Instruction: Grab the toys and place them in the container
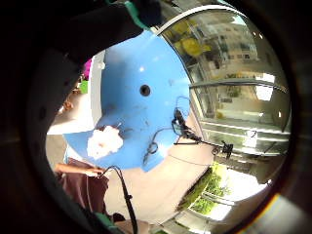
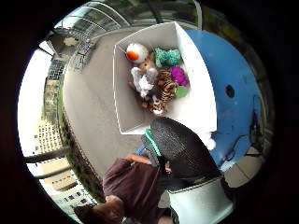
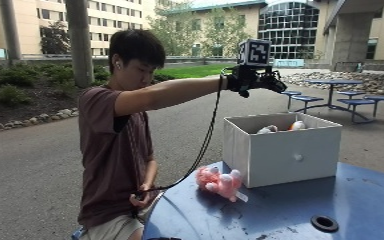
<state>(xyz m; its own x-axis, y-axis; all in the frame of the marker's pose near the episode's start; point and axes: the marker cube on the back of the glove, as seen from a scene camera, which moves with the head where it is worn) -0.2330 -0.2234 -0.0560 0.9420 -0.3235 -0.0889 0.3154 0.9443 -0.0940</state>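
My gloved right hand (image 3: 254,79) is stretched out at head height, above the near left corner of the white box (image 3: 282,155). Its fingers look relaxed and nothing shows in them. The thumb side palm view looks down into the box (image 2: 196,109), which holds several toys: a white and orange ball (image 2: 136,52), a teal toy (image 2: 167,56), a purple one (image 2: 178,74), a tiger (image 2: 163,91) and a grey-white bunny (image 2: 144,79). A pink plush toy (image 3: 220,182) lies on the blue table (image 3: 278,215) against the box's left front corner, also seen as the pink plush (image 1: 105,141).
The round table (image 1: 141,63) has a centre hole (image 3: 324,222) and a loose cable (image 1: 156,141) lying on it. The person's bare left hand (image 3: 142,197) rests at the table's near edge. Blue picnic tables (image 3: 332,97) stand far behind on the pavement.
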